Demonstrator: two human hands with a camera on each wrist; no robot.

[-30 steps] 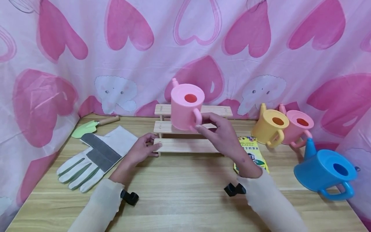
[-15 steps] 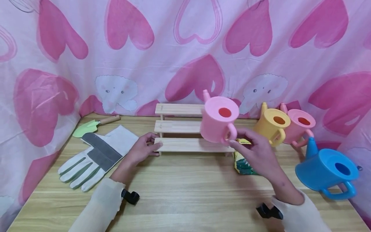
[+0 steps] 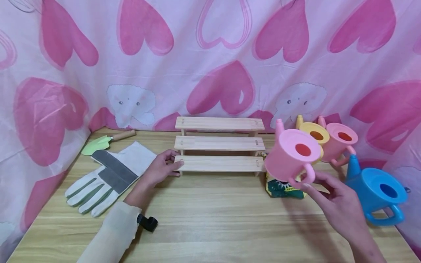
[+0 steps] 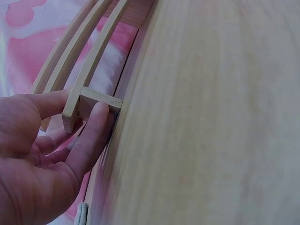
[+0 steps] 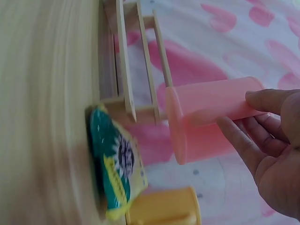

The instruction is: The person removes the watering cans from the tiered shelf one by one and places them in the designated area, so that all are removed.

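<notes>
My right hand (image 3: 338,206) grips a pink watering can (image 3: 289,155) by its handle, holding it in the air above the table, right of the wooden stand. In the right wrist view the pink can (image 5: 211,101) shows its base and side, with thumb and fingers about the handle. At the left end of the three-step wooden stand (image 3: 218,163), my left hand (image 3: 162,168) holds the lowest step. The left wrist view shows my left hand (image 4: 51,154) with its fingers around that step's end and leg. No can stands on the steps.
Beneath the held can lies a green and yellow packet (image 3: 284,190). A yellow watering can (image 3: 314,129), partly hidden, another pink can (image 3: 342,137) and a blue one (image 3: 378,188) stand at the right. Work glove (image 3: 112,179) and trowel (image 3: 98,145) lie left. Heart-print curtain (image 3: 144,73) behind.
My right hand has carried the pink watering can off to the right and lower, away from over the stand. My left hand stays on the lowest step.
</notes>
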